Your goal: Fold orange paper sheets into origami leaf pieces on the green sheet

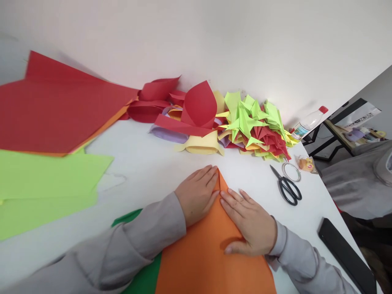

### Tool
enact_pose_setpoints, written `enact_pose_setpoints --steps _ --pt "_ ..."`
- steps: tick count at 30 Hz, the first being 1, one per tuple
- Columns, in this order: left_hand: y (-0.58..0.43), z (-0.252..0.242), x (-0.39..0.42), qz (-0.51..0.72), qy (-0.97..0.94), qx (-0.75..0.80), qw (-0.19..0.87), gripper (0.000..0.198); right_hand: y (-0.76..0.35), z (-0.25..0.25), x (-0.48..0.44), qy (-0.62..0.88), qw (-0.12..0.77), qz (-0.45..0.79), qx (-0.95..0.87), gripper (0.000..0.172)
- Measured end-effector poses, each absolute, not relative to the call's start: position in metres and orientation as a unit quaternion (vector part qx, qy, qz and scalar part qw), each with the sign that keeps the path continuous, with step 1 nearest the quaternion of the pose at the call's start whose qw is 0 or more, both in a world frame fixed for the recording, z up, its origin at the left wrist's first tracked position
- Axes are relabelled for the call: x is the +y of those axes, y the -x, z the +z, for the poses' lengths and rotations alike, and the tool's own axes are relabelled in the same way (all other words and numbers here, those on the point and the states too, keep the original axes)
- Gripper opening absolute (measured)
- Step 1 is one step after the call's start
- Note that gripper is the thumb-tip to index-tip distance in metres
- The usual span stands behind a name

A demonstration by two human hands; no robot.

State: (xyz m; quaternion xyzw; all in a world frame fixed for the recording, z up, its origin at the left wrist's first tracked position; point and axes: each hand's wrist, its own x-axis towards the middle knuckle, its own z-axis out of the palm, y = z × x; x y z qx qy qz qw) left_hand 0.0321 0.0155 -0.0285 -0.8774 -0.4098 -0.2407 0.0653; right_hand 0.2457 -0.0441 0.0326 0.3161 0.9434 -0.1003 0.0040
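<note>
In front of me on the white table lies a sheet of orange paper (211,257), its far end folded to a point with a crease down the middle. My left hand (197,194) lies over the left side of that point, fingers stretched out near the tip. On the right edge rests my right hand (249,222), its fingers spread flat and its thumb apart on the paper. Green paper (147,273) shows beneath the orange sheet and my left sleeve.
Red sheets (67,114) and light green sheets (45,183) lie left. Behind are curled red paper pieces (200,106) and a pile of folded paper stars (245,120). Scissors (288,190), a tape roll (291,172), a bottle (309,122) and a black case (346,253) are right, beside a person (358,175).
</note>
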Motion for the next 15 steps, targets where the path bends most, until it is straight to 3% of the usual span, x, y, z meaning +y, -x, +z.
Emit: enact_pose_setpoints --steps 15 --pt "-0.025 -0.021 0.029 -0.217 0.909 -0.354 0.027 0.047 -0.232 0.039 -0.061 -0.368 -0.018 -0.091 0.925 0.089"
